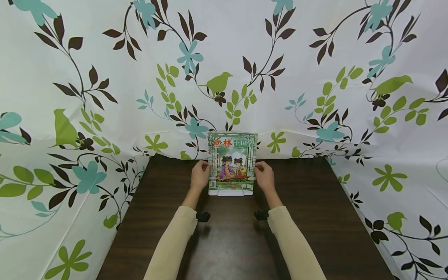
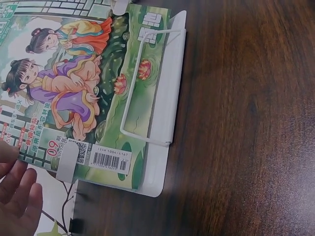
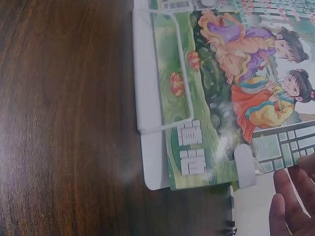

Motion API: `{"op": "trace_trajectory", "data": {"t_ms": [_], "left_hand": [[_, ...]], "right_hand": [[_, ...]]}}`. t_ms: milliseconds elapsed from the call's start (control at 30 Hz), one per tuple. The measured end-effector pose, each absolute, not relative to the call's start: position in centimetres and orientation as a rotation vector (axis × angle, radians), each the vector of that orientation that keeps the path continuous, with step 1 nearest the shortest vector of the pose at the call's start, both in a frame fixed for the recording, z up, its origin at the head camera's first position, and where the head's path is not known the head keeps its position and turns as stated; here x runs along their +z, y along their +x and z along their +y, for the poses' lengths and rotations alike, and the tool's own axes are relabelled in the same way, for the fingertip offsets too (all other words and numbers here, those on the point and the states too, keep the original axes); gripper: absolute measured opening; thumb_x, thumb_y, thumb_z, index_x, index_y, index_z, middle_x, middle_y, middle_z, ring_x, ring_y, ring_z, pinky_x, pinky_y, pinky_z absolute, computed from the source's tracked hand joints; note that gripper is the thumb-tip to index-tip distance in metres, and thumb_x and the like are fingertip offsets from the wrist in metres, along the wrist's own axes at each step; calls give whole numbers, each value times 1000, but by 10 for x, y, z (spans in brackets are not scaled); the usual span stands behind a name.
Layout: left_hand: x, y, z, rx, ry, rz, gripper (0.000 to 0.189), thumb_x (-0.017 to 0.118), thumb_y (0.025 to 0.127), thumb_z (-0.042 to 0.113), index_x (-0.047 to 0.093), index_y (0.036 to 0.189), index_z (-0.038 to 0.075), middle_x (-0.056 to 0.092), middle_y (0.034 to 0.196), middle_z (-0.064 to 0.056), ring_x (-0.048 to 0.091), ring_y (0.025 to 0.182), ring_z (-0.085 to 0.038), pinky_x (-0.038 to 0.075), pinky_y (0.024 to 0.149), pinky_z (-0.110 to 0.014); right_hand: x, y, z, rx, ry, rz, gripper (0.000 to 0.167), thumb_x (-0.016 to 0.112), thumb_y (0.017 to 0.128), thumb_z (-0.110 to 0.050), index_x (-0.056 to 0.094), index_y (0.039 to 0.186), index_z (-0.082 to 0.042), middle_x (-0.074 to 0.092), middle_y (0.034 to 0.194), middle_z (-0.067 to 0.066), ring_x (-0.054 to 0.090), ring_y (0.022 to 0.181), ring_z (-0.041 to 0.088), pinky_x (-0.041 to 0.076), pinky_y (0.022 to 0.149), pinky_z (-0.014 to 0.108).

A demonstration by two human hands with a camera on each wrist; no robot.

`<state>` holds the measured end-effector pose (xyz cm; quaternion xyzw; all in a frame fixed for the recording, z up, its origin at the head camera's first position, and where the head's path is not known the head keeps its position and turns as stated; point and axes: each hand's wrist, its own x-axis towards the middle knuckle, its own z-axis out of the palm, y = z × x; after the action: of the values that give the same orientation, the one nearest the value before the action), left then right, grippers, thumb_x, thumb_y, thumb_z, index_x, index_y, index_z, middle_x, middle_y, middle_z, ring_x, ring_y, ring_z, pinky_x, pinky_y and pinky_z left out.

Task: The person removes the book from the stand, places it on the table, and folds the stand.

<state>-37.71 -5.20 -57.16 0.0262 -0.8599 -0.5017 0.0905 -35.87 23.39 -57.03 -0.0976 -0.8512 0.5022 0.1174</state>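
A magazine [image 1: 231, 155] with two cartoon figures on its green cover leans upright on a white book stand [image 1: 247, 193]. My left hand [image 1: 200, 174] pinches its left edge, the thumb at the cover's border in the left wrist view. At the opposite edge my right hand [image 1: 265, 177] pinches the magazine [image 3: 211, 98] in the same way. A white wire holder [image 2: 129, 98] crosses the bottom of the cover. White side clips show on both edges, one clip [image 2: 68, 162] near the barcode and another clip [image 3: 245, 166] near my right fingers. Most of the stand is hidden behind the magazine.
The stand rests near the back of a dark wooden table [image 1: 231, 241]. White cloth [image 1: 217, 105] printed with leaves, birds and flowers hangs behind the table and along both sides. Black straps with small devices [image 1: 203, 216] sit at both wrists.
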Motion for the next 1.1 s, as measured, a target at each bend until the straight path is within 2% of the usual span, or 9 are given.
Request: {"op": "trace_trajectory", "data": {"t_ms": [133,233,700,867,1100], "left_hand": [[-570,-377,-52,-1460,125,-2585,19,65,107,23,71,119,9,74,112,-11,69,103,-28,54,83,-47],[-567,-378,-52,-1459,114,-2578,21,65,107,23,71,121,8,73,112,-12,68,101,-29,53,80,-45],[-561,-384,-50,-1431,118,-2556,17,66,106,21,71,116,8,73,108,-12,67,98,-27,52,78,-43],[-558,-382,-51,-1434,113,-2583,18,66,107,22,70,118,9,73,110,-12,68,100,-28,53,79,-45],[-554,-382,-51,-1465,126,-2574,17,66,107,21,70,118,9,73,108,-12,68,98,-29,50,76,-42]], "right_hand": [[-568,-360,234,1474,-278,-2476,21,64,106,-17,74,121,-6,74,119,17,67,109,32,52,87,46],[-564,-360,234,1480,-275,-2458,22,64,105,-17,74,121,-5,74,121,18,67,112,34,52,90,49],[-558,-362,232,1496,-281,-2470,26,64,106,-17,73,126,-4,74,123,18,67,115,34,53,93,51],[-558,-360,233,1521,-282,-2460,26,64,107,-16,73,126,-2,73,123,18,67,113,34,53,90,50],[-557,-359,232,1546,-261,-2442,24,64,107,-18,73,126,-5,73,122,19,68,109,34,54,87,49]]}}
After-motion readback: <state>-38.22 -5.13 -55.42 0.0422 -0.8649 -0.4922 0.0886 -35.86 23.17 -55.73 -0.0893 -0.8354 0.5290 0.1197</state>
